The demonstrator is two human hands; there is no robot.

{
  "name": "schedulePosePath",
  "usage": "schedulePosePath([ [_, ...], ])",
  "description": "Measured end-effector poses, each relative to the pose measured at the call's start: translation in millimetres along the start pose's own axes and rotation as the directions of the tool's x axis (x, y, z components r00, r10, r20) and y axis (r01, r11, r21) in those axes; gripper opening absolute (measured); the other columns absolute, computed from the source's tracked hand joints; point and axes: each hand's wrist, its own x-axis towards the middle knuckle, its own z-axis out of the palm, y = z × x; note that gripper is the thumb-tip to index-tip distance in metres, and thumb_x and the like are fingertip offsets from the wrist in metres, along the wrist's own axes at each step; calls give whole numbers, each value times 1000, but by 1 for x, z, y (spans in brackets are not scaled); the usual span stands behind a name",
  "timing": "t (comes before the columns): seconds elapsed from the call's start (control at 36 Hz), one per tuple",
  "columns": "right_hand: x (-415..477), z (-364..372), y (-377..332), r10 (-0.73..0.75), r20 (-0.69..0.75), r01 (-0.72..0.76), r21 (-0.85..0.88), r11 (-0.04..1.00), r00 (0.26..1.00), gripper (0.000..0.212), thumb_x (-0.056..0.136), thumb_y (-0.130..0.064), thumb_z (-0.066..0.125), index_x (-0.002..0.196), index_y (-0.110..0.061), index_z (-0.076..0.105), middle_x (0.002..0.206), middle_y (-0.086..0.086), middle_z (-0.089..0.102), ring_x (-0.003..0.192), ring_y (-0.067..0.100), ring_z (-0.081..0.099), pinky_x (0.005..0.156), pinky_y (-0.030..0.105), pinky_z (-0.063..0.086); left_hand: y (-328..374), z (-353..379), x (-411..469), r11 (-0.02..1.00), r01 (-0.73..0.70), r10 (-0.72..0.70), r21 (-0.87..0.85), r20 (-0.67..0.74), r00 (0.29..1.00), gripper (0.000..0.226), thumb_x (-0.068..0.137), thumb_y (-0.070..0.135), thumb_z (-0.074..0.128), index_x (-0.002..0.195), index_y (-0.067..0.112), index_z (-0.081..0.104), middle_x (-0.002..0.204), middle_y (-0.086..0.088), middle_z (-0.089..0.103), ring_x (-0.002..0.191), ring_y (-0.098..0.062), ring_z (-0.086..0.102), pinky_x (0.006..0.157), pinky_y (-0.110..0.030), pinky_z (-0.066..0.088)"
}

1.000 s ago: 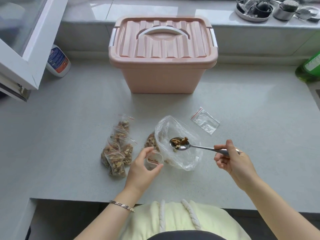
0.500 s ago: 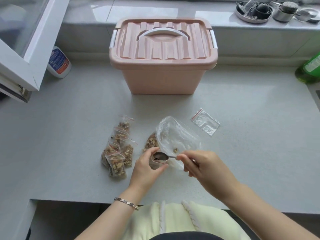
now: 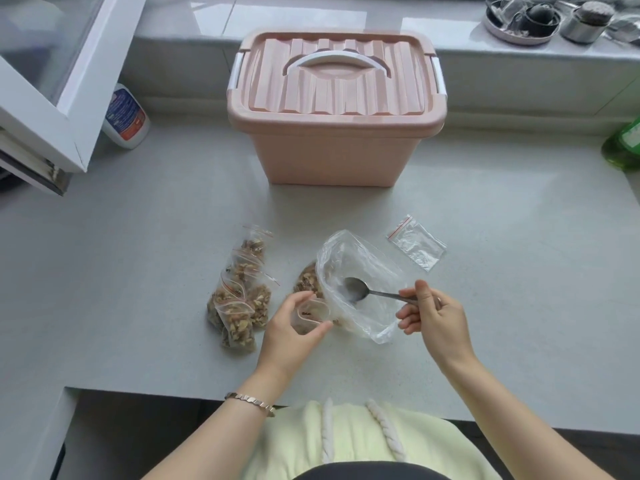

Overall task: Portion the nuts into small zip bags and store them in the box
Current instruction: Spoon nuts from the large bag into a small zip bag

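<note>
While the left hand [image 3: 291, 327] pinches a zip bag [image 3: 311, 311], the right hand [image 3: 433, 317] grips a spoon [image 3: 367, 292].

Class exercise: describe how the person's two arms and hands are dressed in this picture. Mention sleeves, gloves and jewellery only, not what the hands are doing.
Both forearms are bare to the bottom of the picture, with no sleeves showing and no gloves. The left hand has a thin silver-coloured link bracelet at its wrist. The right hand shows no bracelet or watch, and no rings can be made out on either hand.

A home kitchen: grey countertop [image 3: 138, 271], windowsill cookware [image 3: 526, 22], detergent bottle [image 3: 623, 147].
</note>
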Motion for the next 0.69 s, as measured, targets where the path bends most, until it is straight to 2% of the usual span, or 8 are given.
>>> schedulePosePath([
  [0.06,3,6,3,-1,12,1,4,1000,1000,32,95,-26,43,83,-4,62,56,11,59,42,11,56,42,18,47,-4,-1,3,996,51,-52,-69,-10,999,45,68,15,79,103,32,57,112,17,59,108,5,51,87,-6,36],
  [0.14,7,14,9,-1,52,1,-2,1000,999,30,95,-26,43,85,-5,62,59,12,60,44,12,58,45,19,49,-6,-4,7,984,95,-97,-150,-5,995,47,68,10,79,107,26,57,118,13,58,111,1,51,83,-1,37],
  [0.25,10,20,18,10,90,-10,-1,1000,996,27,95,-22,43,85,-7,63,62,13,61,47,13,60,48,20,51,-3,-7,8,971,99,-101,-219,1,995,44,69,1,77,103,22,58,106,9,60,99,5,54,79,1,40],
  [0.39,10,23,27,59,117,-61,13,998,991,26,95,-18,43,88,-4,63,62,13,62,48,14,62,48,21,52,-2,-9,12,933,173,-167,-314,48,985,42,70,-1,74,100,23,58,98,9,64,92,-15,62,85,-26,51],
  [0.44,9,24,29,110,133,-117,47,992,985,27,96,-18,41,86,-5,62,61,13,62,47,14,62,47,20,52,-1,-7,13,933,181,-173,-311,54,983,41,70,-2,75,99,22,59,99,7,63,95,-18,62,87,-30,51],
  [0.56,9,25,31,219,185,-241,104,965,958,31,97,-23,39,88,-4,61,62,13,63,49,15,63,49,20,53,3,-3,13,940,180,-160,-290,91,983,40,71,-3,73,104,15,58,102,7,61,99,-15,59,91,-31,49],
  [0.64,13,22,32,291,192,-320,143,937,937,35,98,-29,38,91,-4,61,61,10,64,50,14,63,50,19,52,5,-2,13,951,158,-132,-264,112,985,39,71,-4,73,103,12,58,111,5,56,102,-7,55,87,-15,48],
  [0.69,16,17,32,335,192,-368,182,912,923,36,98,-31,37,91,-5,61,59,8,64,49,12,62,50,19,52,4,-2,15,962,139,-115,-236,115,987,37,71,-4,73,100,13,59,121,7,48,111,-7,51,95,-17,43],
])
